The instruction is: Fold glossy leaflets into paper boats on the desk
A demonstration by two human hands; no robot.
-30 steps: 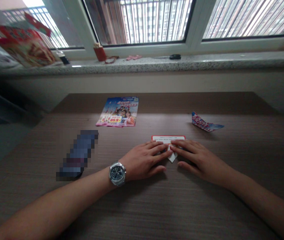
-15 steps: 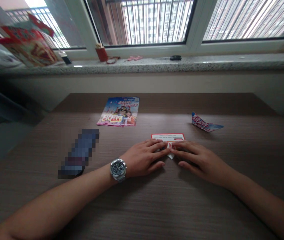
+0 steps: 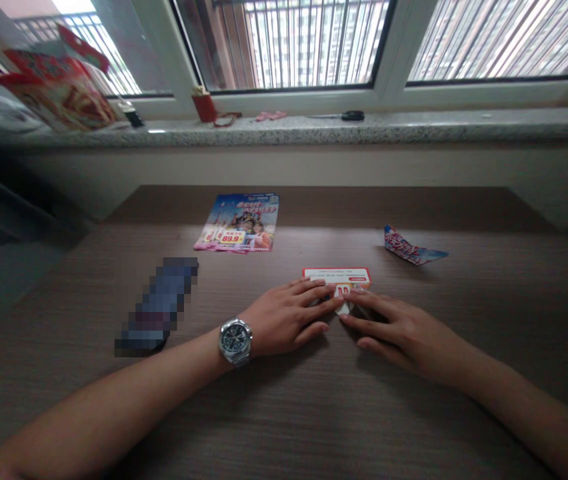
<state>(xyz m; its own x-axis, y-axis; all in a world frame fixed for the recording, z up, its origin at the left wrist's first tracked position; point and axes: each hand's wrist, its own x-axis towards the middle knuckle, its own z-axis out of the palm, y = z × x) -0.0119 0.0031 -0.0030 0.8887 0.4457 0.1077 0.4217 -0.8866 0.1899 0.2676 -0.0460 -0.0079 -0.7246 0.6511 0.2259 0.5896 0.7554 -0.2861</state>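
A partly folded paper flyer (image 3: 337, 274), white with a red border on its far strip, lies flat on the table under my fingers. My left hand (image 3: 291, 315) rests palm down on its left side, fingers stretched out and the thumb apart. A wristwatch (image 3: 235, 338) is on that wrist. From the right, my right hand (image 3: 397, 328) touches the near folded part with its fingertips, its fingers extended and spread. Between the two hands a small folded point of the paper shows; much of the rest is hidden under the fingers.
A stack of printed flyers (image 3: 244, 223) lies at the back left of the wooden table (image 3: 284, 413). A folded paper piece (image 3: 411, 251) sits at the right. The pixelated dark phone-like object (image 3: 161, 303) is left. Scissors (image 3: 351, 116) and a red box (image 3: 204, 107) are on the windowsill.
My right hand has slid slightly nearer to me and down along the paper, uncovering more of its folded right side. My left hand stays nearly in place.
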